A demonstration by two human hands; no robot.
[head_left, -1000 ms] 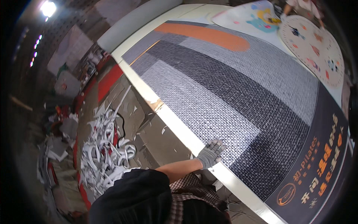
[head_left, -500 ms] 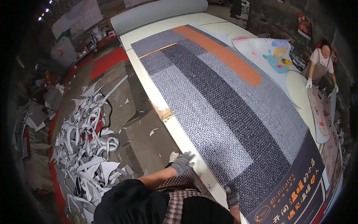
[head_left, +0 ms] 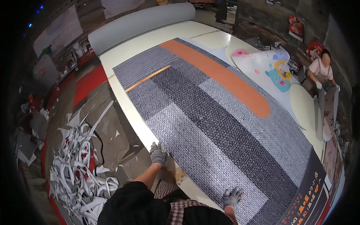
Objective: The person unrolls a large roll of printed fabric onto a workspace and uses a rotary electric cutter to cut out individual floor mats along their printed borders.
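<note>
A large printed sheet with grey woven-look patches, a dark band and an orange stripe lies flat on a long cream table. My left hand, in a grey knit glove, rests at the sheet's near left edge where it meets the table rim. My right hand, also gloved, presses flat on the sheet near its lower end. Both hands have fingers spread and hold nothing.
A pile of white offcut strips litters the floor at the left, over red and brown floor patches. A grey roll lies at the table's far end. Another person works at the right beside a colourful cartoon print.
The view has swung, showing more of the sheet's far end. My left hand has moved along the sheet's left edge. My right hand has come into full view, flat on the sheet.
</note>
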